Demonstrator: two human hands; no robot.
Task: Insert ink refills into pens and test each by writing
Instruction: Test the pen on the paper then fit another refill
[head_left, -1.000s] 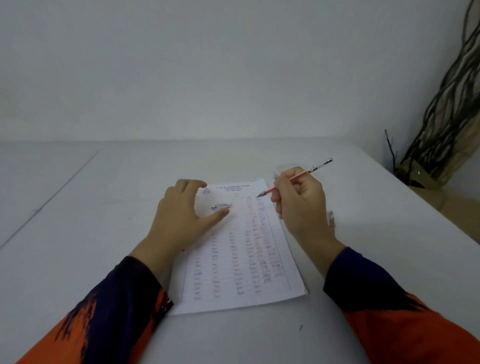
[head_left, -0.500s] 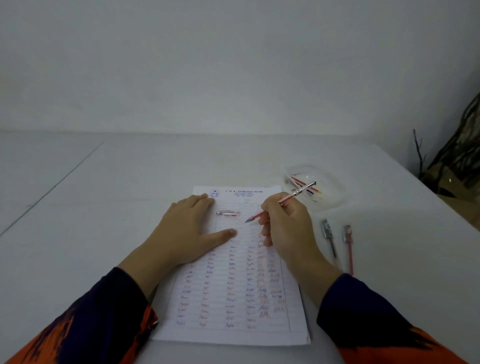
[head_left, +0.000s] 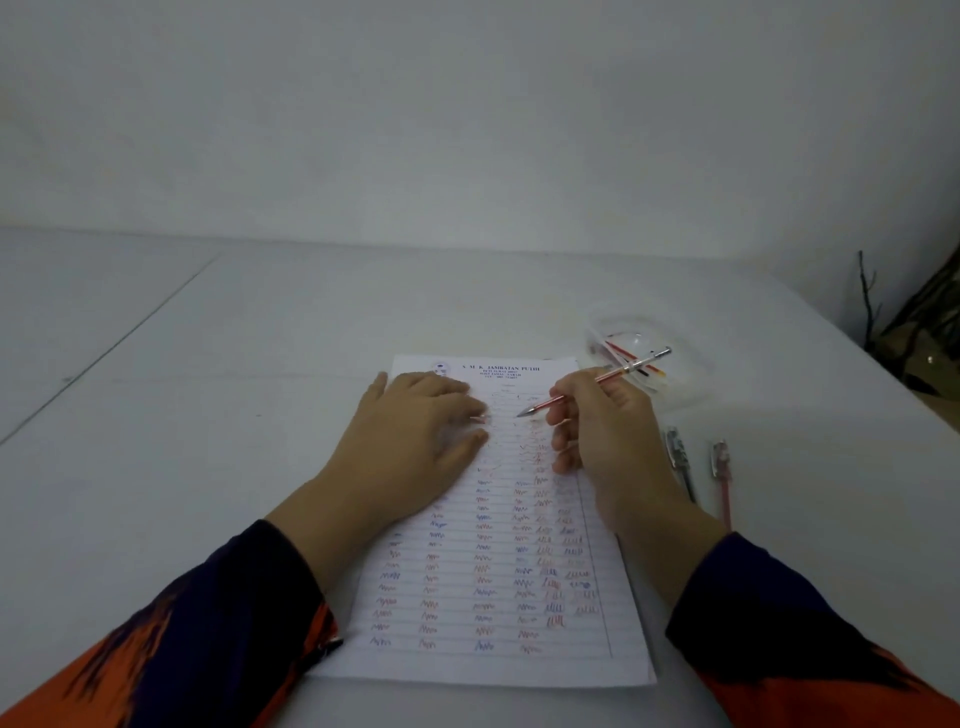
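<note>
Our right hand (head_left: 605, 436) pinched a red pen (head_left: 592, 382) in the middle of the frame, its tip just above the lined paper (head_left: 498, 571). Our left hand (head_left: 415, 441) lay flat with fingers spread, pinning the paper; we could not tell if it touched the small pen part under its fingertips. If that hand slipped, the paper might slide and smear our scribble. Two more pens (head_left: 698, 467) waited to the right, near a clear bowl of refills (head_left: 634, 353) we might bump.
</note>
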